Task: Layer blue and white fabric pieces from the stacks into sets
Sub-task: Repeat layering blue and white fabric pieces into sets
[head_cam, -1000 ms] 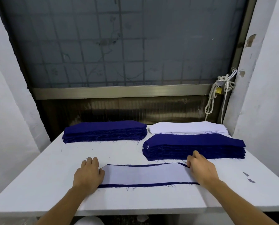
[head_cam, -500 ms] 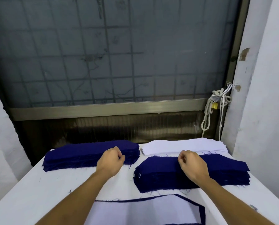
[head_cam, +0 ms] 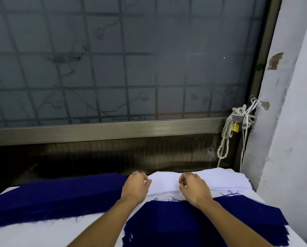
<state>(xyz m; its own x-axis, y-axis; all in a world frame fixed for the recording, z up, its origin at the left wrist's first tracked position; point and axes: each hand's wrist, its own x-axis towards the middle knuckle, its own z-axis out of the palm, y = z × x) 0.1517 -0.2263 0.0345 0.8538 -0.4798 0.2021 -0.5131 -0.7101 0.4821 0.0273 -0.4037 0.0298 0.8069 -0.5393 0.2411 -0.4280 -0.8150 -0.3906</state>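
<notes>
A white fabric stack (head_cam: 225,180) lies at the back right of the table. In front of it sits a blue fabric stack (head_cam: 193,221), and another blue stack (head_cam: 56,196) lies at the back left. My left hand (head_cam: 136,186) hovers at the white stack's left end with its fingers curled; whether it pinches the top piece is hidden. My right hand (head_cam: 193,188) is over the middle of the white stack, fingers loosely curled with a gap at the thumb and nothing in them.
The white table (head_cam: 42,232) ends at a dark window sill and a frosted, barred window. A white rope with a yellow padlock (head_cam: 235,128) hangs at the right of the frame. A white wall (head_cam: 292,157) stands close on the right.
Both hands left the laid-out blue and white set near the front edge and reached forward past the blue stacks to the white stack. The view tilted up, so the set is out of sight.
</notes>
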